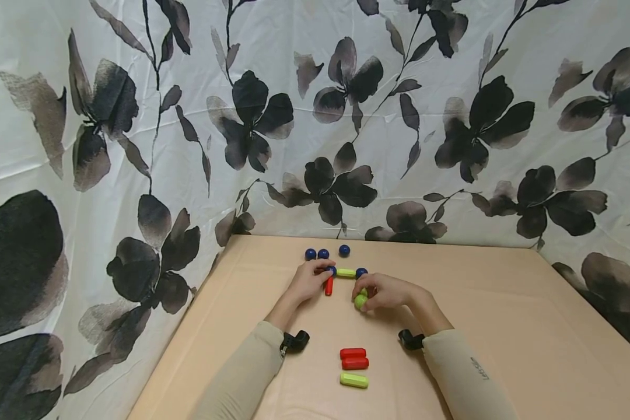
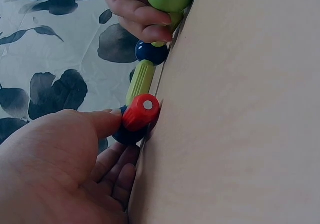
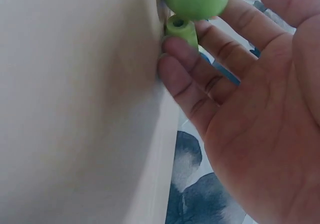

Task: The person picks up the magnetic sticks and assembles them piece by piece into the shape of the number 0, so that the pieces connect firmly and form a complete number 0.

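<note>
In the head view my left hand (image 1: 308, 281) pinches a blue ball (image 1: 332, 271) between thumb and fingers. A red stick (image 2: 140, 113) points from that ball toward me. A yellow-green stick (image 1: 346, 272) runs right from it to a second blue ball (image 1: 361, 272). My right hand (image 1: 387, 291) holds a green ball (image 3: 196, 0) between thumb and fingers. Just beside that ball, at my right fingers, is another yellow-green stick (image 3: 182, 32); its holed end shows in the right wrist view. Fingers partly hide where this stick meets the second blue ball.
Several blue balls (image 1: 323, 254) lie at the table's back edge. Nearer me, two red sticks (image 1: 354, 363) and a yellow-green stick (image 1: 354, 380) lie between my forearms. A flowered cloth (image 1: 273, 192) hangs behind the table (image 1: 504, 326).
</note>
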`<state>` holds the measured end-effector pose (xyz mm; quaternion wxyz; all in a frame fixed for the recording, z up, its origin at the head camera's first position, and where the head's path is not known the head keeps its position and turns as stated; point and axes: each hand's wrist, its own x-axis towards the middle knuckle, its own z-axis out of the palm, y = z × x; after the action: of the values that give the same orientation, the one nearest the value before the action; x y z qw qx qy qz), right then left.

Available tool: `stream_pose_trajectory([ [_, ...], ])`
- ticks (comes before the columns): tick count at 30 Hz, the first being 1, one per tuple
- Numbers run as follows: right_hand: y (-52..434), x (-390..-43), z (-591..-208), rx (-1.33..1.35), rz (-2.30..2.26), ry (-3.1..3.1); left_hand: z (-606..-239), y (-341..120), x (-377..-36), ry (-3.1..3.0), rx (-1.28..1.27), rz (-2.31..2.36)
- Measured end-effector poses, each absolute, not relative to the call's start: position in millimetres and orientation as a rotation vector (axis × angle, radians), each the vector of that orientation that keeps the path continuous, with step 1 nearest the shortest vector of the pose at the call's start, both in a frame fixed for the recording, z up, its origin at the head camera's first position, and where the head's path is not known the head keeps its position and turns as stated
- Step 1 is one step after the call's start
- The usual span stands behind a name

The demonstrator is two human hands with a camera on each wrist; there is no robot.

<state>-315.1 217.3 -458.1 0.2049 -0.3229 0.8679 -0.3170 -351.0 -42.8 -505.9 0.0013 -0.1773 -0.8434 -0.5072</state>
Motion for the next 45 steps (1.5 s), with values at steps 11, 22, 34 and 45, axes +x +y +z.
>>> stream_pose_trajectory([
  [11,220.1,-318.3,-457.9,-0.932,-0.926,2.415,-508.5,-42.9,-351.6,-2.635,-0.570,-1.590],
  [22,219.1,-316.5,-455.5,-0.908,-0.951,2.416,-507.4,-43.6,-350.1,-2.640,-0.564,-1.614],
  [34,223.9,-325.6,-450.7,-0.584,-1.190,2.762,-507.2,-45.2,-350.9,-2.647,-0.564,-1.605],
  [45,217.7,-344.7,-469.4,-0.468,-1.295,2.668,-505.6,-43.8,-349.5,-2.647,-0.539,-1.637],
])
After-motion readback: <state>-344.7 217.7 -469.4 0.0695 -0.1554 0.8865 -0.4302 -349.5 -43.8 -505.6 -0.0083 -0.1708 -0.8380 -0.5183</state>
